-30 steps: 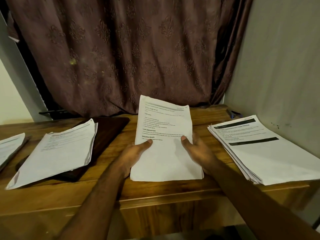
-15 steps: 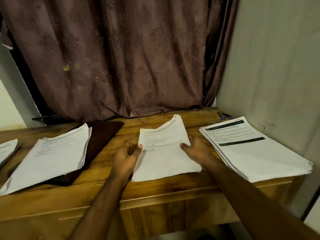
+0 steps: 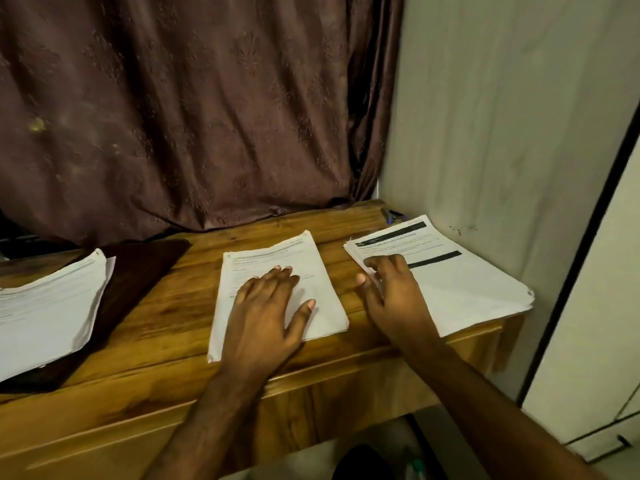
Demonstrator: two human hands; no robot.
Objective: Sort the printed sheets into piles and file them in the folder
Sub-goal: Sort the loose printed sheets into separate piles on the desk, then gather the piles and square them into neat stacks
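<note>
Paper covers most of the honey-brown wooden table point(image 3: 166, 306), in three white printed stacks. Furthest left, a thick stack of white printed sheets point(image 3: 52, 306) lies half on a dark brown flat folder point(image 3: 145, 268), its near corner hanging past the folder's edge. In the middle, a thinner pile of white sheets with faint lines of text point(image 3: 277, 271) lies flat on the bare wood, slightly askew, its near-left corner at the table's front lip. The person's left hand point(image 3: 268, 313) rests palm down on this pile, fingers spread and pointing away, thumb out to the right; it presses the paper and grasps nothing. Just right of it, the right hand point(image 3: 394, 289) reaches onto the near-left corner of a thick stack of white sheets with two black header bars point(image 3: 467, 282). Its fingers curl over the top page and the thumb points left off the edge of the stack; whether any sheet is pinched I cannot tell. That stack sits against the pale wall point(image 3: 502, 116), its right corner overhanging the table end. A brown patterned curtain point(image 3: 190, 116) hangs behind the table.
</note>
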